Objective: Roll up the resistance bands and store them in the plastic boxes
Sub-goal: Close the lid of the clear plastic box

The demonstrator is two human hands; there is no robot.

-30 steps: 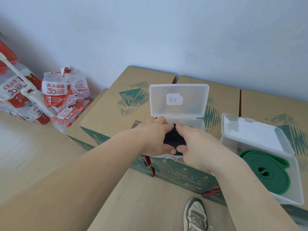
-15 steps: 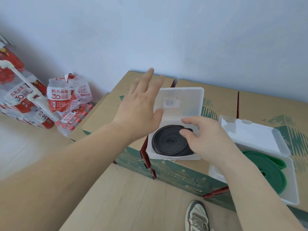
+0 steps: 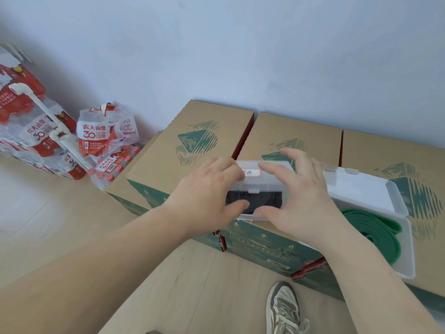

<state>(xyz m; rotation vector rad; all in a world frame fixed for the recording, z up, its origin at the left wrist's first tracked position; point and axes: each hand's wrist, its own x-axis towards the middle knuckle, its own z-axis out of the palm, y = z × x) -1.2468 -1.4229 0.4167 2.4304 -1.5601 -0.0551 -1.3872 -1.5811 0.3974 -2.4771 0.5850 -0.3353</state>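
Down low, closest to us, a gray and white shoe (image 3: 284, 309) stands on the pale wood floor (image 3: 72, 225). Just past it, two bare arms reach out over a row of brown and green cardboard boxes (image 3: 192, 145) that sit side by side. A small clear box (image 3: 248, 216) rests on top of them, near their front edge. The rolled-up black band (image 3: 255, 201) lies inside it, and you can see it through the clear front wall. The lid (image 3: 262, 175) of this box is most of the way down over the band, and it has a little white sticker on top. The left hand (image 3: 209, 196) lies flat on the left end of the lid, with its thumb against the front of the box. The right hand (image 3: 301, 196) is spread wide, its thumb touching the front of the box and its fingers lifted a bit above the right end of the lid. Neither hand is squeezing anything. Just to the right sits a big clear box (image 3: 410, 251) with its own lid tipped back, and a rolled-up green band (image 3: 375, 230) lies inside it. Farther off to the left, packs of water bottles (image 3: 103, 141) in red and white wrap are heaped on the floor, with a white pipe (image 3: 48, 112) slanting across them. A plain pale wall (image 3: 240, 56) stands behind everything.
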